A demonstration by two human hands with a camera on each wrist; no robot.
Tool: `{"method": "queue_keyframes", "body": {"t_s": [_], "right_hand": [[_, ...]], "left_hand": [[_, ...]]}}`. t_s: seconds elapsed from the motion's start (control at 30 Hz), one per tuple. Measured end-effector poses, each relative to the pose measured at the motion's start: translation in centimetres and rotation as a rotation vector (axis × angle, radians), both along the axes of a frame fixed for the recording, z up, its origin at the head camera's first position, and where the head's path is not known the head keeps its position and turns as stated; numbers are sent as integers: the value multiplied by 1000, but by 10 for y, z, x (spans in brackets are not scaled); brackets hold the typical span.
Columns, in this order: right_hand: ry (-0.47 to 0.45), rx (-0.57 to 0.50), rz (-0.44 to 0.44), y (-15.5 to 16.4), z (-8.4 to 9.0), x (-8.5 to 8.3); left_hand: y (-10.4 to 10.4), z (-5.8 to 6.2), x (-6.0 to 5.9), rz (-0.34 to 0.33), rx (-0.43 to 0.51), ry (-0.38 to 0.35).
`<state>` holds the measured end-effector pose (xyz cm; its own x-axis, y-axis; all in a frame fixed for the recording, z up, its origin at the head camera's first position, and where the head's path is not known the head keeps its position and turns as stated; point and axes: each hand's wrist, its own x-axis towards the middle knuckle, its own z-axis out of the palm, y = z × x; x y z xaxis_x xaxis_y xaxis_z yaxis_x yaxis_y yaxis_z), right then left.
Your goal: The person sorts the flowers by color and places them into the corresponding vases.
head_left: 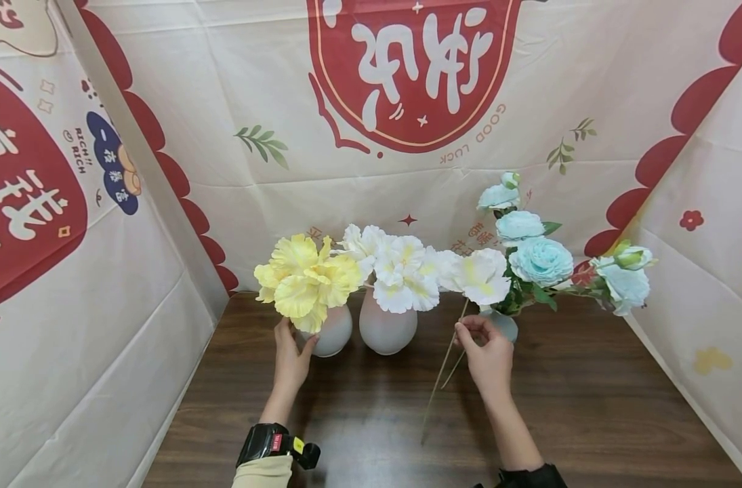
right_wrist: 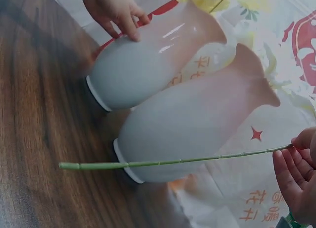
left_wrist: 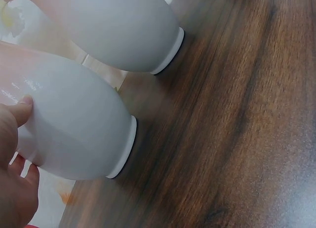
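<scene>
White flower: a white flower on a thin green stem rises up and left from the right hand, its bloom just beside the white bunch in the middle vase.
Right hand grip: fingertips pinch the stem partway along; the long lower end slants down past the hand over the wooden table, its cut tip free in the air.
Left hand grip: the left hand holds the side of the left vase, thumb and fingers curved against its belly; the vase stands on the table and carries yellow flowers.
Third vase: a small vase with pale blue roses stands just behind the right hand.
Writing: the backdrop cloth reads "GOOD LUCK" upside down under a red emblem with large white characters; the left panel reads "RICH!! RICH".
Hidden: the third vase is mostly covered by the hand and leaves; the vase mouths sit behind blooms; the wrist views are soft and cut both vases' tops.
</scene>
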<state>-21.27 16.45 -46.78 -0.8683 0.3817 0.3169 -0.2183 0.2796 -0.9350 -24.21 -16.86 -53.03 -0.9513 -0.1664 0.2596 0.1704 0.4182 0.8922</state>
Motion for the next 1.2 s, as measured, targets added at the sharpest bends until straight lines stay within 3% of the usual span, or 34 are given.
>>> {"method": "queue_keyframes", "body": {"t_s": [0.27, 0.63, 0.97, 1.2], "right_hand": [[178, -108, 8, -3, 12, 6], [252, -158, 46, -10, 36, 16], [455, -283, 212, -21, 51, 16], [445, -284, 181, -27, 68, 17]], "left_hand": [[0, -1, 0, -1, 1, 9], [0, -3, -1, 11, -7, 11], [0, -3, 0, 6, -2, -1], [0, -3, 0, 3, -4, 20]]}}
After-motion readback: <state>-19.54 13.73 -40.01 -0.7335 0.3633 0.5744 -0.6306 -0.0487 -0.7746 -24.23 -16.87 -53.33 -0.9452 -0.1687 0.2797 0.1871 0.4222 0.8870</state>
